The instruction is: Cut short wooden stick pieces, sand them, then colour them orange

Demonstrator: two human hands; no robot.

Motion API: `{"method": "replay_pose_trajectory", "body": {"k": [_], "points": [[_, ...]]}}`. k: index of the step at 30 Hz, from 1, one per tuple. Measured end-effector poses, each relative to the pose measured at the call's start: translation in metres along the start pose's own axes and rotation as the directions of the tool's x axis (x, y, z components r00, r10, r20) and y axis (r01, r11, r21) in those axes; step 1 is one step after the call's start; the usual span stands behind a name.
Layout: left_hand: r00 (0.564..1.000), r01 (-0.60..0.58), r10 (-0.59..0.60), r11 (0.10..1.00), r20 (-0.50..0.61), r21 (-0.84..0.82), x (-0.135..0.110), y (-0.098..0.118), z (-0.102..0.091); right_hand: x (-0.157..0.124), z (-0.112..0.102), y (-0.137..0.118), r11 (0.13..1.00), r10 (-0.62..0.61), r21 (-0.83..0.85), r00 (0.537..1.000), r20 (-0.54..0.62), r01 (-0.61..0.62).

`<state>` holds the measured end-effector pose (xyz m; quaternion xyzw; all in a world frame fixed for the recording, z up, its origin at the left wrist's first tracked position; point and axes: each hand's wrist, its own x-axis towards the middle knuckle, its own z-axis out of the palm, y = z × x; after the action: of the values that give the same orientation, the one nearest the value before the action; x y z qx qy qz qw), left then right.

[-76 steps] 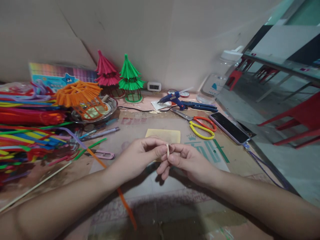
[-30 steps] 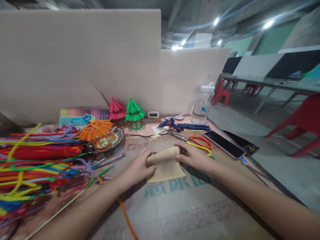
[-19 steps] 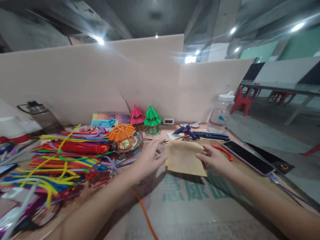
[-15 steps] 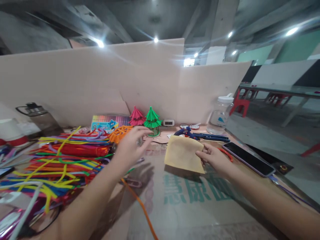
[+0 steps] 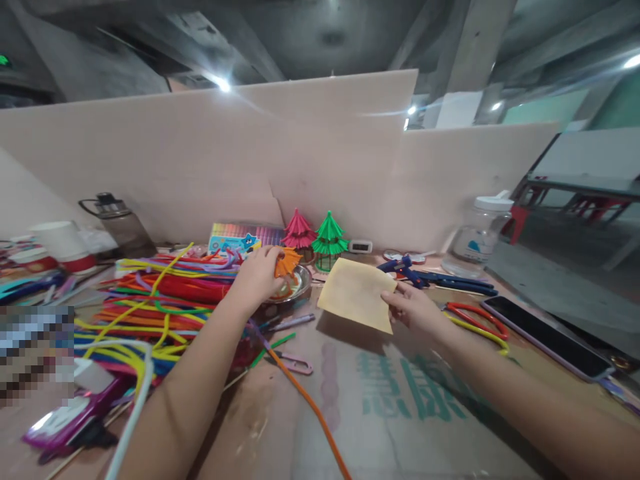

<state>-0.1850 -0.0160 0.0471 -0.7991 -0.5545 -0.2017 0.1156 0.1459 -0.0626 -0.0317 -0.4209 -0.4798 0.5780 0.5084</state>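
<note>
My right hand [image 5: 413, 305] pinches the right edge of a square yellow sheet [image 5: 356, 293], paper or thin felt, held tilted just above the table. My left hand [image 5: 257, 277] is closed on an orange pleated, umbrella-like piece [image 5: 287, 262], over a shiny metal bowl [image 5: 300, 285]. The fingertips are partly hidden behind the orange piece. Just behind stand a green tree-shaped craft [image 5: 329, 235] and a pink one [image 5: 297, 230], both with layered pleated tops. Under my left forearm spreads a heap of coloured pipe cleaners [image 5: 165, 287].
To the right lie a blue glue gun [image 5: 407, 268], red-and-yellow-handled pliers [image 5: 480, 320] and a phone [image 5: 547, 337]. A clear jug [image 5: 473, 240] stands behind them. At left are a dark bottle [image 5: 123, 227] and a purple power strip [image 5: 75, 413]. An orange cord [image 5: 310, 400] crosses the table.
My left hand has gone from open in the air to closed on the orange pleated piece. My right hand still holds the yellow sheet. The view has turned left.
</note>
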Motion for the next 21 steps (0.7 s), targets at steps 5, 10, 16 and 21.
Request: {"method": "replay_pose_trajectory", "body": {"k": [5, 10, 16, 21], "points": [[0.991, 0.058, -0.060, 0.998, -0.123, -0.021, 0.003, 0.003, -0.002, 0.010, 0.009, 0.002, 1.000, -0.010, 0.023, 1.000, -0.018, 0.011], [0.934, 0.060, -0.075, 0.997, -0.348, -0.054, 0.002, 0.016, -0.035, 0.021, 0.026, -0.003, 0.999, -0.039, 0.013, 0.997, -0.064, 0.040], [0.759, 0.007, -0.064, 0.996, -0.647, -0.091, -0.011, 0.023, -0.074, 0.059, 0.091, -0.014, 0.998, -0.067, -0.022, 0.998, -0.011, 0.066], [0.713, -0.018, -0.038, 0.997, -0.701, -0.072, -0.015, 0.016, -0.084, 0.071, 0.115, -0.049, 0.987, -0.158, -0.003, 0.986, 0.059, 0.158]]}}
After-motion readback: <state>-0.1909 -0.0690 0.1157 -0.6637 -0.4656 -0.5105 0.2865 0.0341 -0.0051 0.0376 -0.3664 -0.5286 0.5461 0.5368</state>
